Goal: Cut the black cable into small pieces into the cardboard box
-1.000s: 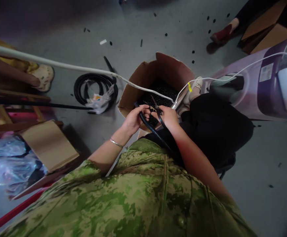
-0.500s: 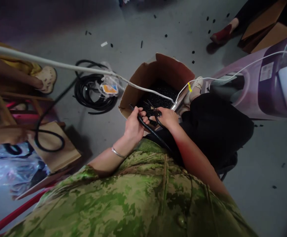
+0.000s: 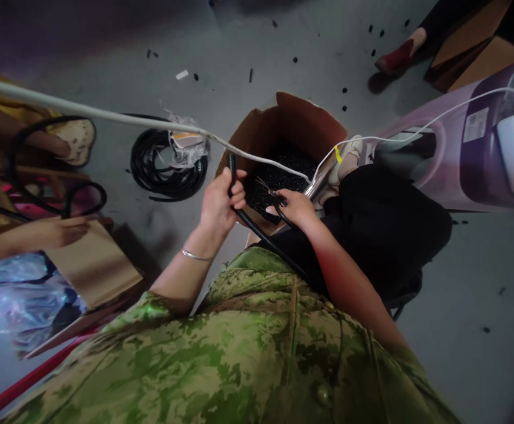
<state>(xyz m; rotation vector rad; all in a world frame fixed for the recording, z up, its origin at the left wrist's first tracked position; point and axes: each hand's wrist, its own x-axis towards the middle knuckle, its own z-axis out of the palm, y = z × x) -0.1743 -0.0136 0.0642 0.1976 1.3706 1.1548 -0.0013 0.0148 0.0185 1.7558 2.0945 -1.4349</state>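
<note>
My left hand (image 3: 221,200) is closed around a black corrugated hose (image 3: 261,232) near its end, which points up past my fingers. From there the hose runs down to the right across my lap. In my right hand (image 3: 298,207) is a pair of scissors (image 3: 278,200) with dark handles, its blades pointing up and left over an open cardboard box (image 3: 312,115). Small black pieces (image 3: 278,168) lie inside that box, between my knees. The two hands are apart, the left one higher and further left.
A white cable (image 3: 151,122) stretches above the box. A coil of black hose (image 3: 168,185) with clear plastic lies on the floor. At left, a co-worker's hand (image 3: 62,231) holds black hose over a cardboard piece (image 3: 102,271). A purple-and-white appliance (image 3: 451,141) stands at right.
My left hand has moved up and left, away from the scissors, drawing the hose with it. My right hand has hardly moved. The co-worker's hand and looped hose at left have shifted.
</note>
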